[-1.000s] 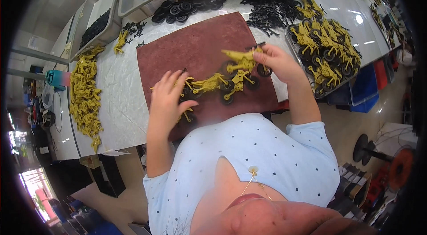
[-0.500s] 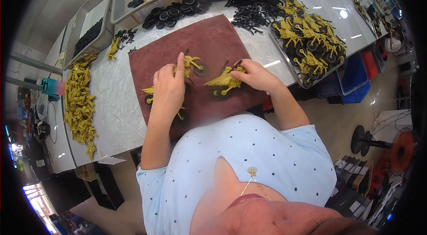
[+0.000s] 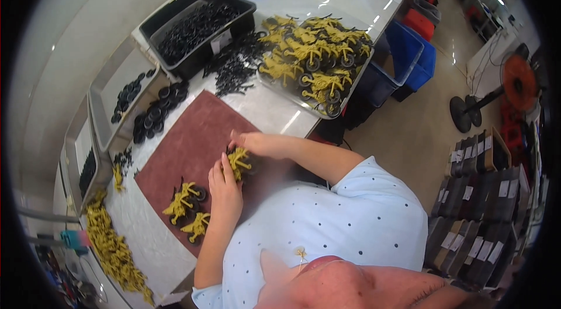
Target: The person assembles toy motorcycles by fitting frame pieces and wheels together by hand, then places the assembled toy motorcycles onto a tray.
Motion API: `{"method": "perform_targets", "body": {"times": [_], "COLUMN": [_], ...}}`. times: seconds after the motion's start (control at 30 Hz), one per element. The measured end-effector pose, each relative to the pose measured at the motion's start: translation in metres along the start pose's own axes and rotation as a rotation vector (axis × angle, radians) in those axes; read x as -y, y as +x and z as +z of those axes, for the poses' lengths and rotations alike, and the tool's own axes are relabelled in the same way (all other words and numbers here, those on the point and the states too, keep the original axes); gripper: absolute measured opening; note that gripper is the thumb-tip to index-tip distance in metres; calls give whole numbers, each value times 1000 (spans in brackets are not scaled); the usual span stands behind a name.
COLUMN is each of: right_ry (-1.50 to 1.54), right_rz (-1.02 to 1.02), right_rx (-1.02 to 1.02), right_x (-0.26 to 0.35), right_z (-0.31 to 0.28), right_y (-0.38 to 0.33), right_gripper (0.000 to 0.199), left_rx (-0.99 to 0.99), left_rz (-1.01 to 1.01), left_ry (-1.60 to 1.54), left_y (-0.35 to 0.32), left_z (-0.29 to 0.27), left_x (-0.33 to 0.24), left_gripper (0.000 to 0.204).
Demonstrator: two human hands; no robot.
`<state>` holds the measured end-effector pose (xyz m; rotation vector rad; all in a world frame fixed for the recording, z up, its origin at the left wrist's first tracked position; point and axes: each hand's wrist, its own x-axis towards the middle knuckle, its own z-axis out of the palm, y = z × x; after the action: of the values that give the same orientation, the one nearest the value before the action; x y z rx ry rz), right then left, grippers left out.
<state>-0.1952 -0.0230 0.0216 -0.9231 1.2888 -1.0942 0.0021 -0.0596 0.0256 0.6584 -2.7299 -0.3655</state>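
A yellow toy motorcycle (image 3: 239,163) with black wheels is between my two hands, low over the dark red cloth mat (image 3: 193,128). My left hand (image 3: 225,186) is closed on its near left side, fingers pressed against the yellow body. At its far end my right hand (image 3: 244,142) grips the top with bent fingers; part of the toy is hidden behind them. On the mat to the left of my left hand lie two more yellow motorcycles, one farther (image 3: 184,201) and one nearer (image 3: 197,226), both with black wheels.
A metal tray (image 3: 286,94) heaped with motorcycles stands to the right, small black parts (image 3: 231,69) beside it. Behind are a black bin (image 3: 175,63) and a grey bin (image 3: 104,128), with loose black wheels (image 3: 155,113). Yellow parts (image 3: 117,250) pile at left.
The view has swung to the right. My left hand has left the motorcycle it was at and joined my right hand on one motorcycle; two others now lie uncovered on the mat.
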Motion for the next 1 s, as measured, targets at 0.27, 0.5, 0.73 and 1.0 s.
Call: {"method": "perform_targets", "body": {"times": [0.27, 0.5, 0.73, 1.0], "right_ry": [-421, -53, -261, -129], "right_rz": [-348, -26, -229, -274], "right_rx": [121, 96, -403, -956], "right_x": [2, 4, 96, 156], "right_z": [8, -7, -112, -320], "right_y": [-10, -5, -46, -46], "right_gripper": [67, 66, 59, 60], "left_rx": [-15, 47, -425, -404], "left_rz": [26, -30, 210, 302], "left_ry": [-127, -163, 91, 13], "left_y": [-8, 7, 4, 18], "left_z": [10, -44, -104, -100], "left_x": [10, -13, -7, 7], "left_gripper": [80, 114, 64, 63]}}
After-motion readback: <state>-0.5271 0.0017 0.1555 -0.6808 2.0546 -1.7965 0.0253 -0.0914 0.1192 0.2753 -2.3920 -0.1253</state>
